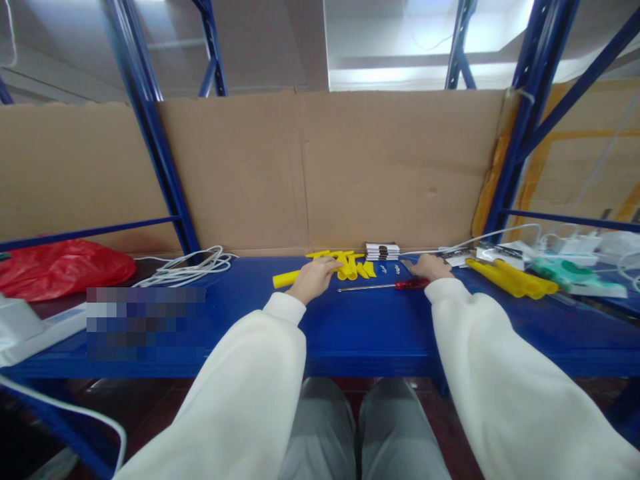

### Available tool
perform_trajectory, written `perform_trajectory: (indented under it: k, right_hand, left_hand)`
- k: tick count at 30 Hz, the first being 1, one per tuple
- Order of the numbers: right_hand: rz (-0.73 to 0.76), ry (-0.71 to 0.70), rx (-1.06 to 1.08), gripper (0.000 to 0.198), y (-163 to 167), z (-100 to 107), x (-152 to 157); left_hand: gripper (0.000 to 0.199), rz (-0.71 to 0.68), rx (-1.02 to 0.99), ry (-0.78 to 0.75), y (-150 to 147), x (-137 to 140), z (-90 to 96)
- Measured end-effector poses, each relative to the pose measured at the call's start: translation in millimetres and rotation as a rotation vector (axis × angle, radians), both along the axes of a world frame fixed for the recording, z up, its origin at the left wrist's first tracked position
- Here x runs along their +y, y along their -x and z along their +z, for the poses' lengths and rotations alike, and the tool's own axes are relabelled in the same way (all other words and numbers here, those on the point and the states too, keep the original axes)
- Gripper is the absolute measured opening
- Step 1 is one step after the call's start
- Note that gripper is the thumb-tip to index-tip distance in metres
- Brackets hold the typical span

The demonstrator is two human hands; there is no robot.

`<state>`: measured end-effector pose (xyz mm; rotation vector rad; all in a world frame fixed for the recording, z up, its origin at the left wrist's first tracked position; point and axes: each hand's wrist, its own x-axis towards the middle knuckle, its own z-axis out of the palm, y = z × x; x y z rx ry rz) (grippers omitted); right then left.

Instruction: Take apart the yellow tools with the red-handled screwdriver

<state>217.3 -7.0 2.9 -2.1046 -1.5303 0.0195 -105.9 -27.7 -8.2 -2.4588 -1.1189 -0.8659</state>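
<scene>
My left hand (314, 277) is among the yellow plastic pieces (352, 267), fingers pressed together on one at its fingertips. A yellow tube (285, 279) lies on the table just left of that hand. My right hand (432, 267) has its fingers curled, partly hidden from this angle, at a small dark flat object (409, 267) whose kind I cannot make out. Below the right hand lies a screwdriver (406, 285) with a red handle, its shaft pointing left. Tiny metal parts (397, 269) sit between the hands, in front of a stack of white-and-black small boxes (382, 251).
Yellow tubes (515, 279) and a green-and-white package (575, 277) lie on the right. To the left are a coiled white cable (193, 268) and a red plastic bag (70, 268). A cardboard sheet (350, 173) and blue posts (163, 153) stand behind the blue table (360, 327).
</scene>
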Motion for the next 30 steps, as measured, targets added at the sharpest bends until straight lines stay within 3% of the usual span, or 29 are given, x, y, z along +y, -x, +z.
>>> perform_trajectory:
  k: [2,6,15,17,23,30]
  right_hand:
    - [0.033,-0.047,-0.075,0.037,9,6,0]
    - [0.341,-0.261,-0.155,0.032,37,10,-1]
    - [0.836,-0.336,-0.342,0.07,84,-13,-11]
    - [0.87,-0.36,-0.361,0.069,89,-13,-13]
    - [0.846,-0.381,-0.426,0.038,93,-9,-13]
    - [0.843,-0.42,-0.459,0.038,90,-10,-12]
  left_hand:
    - [0.04,0.003,0.031,0.002,-2,-2,1.2]
    - [0.041,0.015,0.087,0.015,-6,-8,3.6]
    - [0.052,-0.044,0.193,-0.013,-11,-13,5.3]
    - [0.053,-0.053,0.2,-0.02,-12,-13,4.9]
    - [0.053,-0.071,0.215,0.004,-14,-16,5.7]
    - [0.052,-0.062,0.228,0.037,-16,-23,8.6]
